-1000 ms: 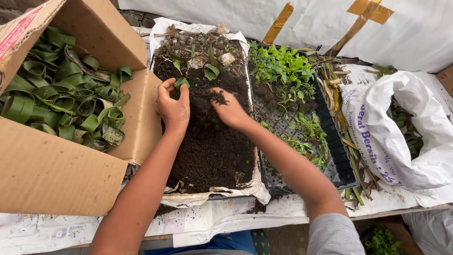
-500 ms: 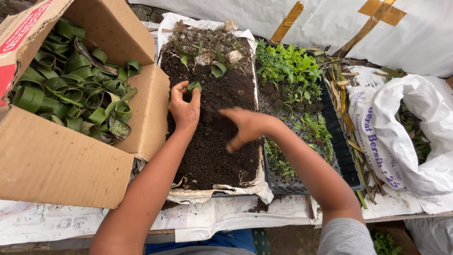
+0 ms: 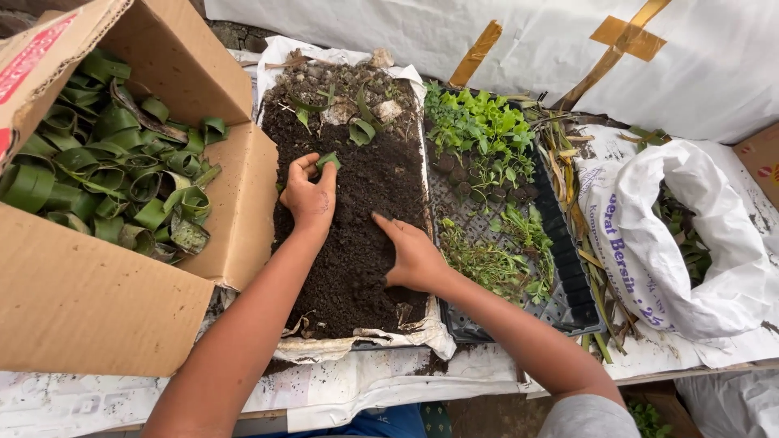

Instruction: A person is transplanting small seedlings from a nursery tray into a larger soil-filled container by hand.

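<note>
Dark soil [image 3: 357, 243] fills a long white-lined tray [image 3: 357, 349] at table centre. Left hand [image 3: 310, 195] rests on the soil, arm stretched from the near edge, fingers curled, pinching a small rolled green leaf cup [image 3: 329, 160] upright. Right hand [image 3: 414, 255] lies flat near the tray's right edge, fingers spread, digging into soil. Cardboard box [image 3: 89, 308] of leaf rolls sits left; black seedling tray [image 3: 560, 300] right.
</note>
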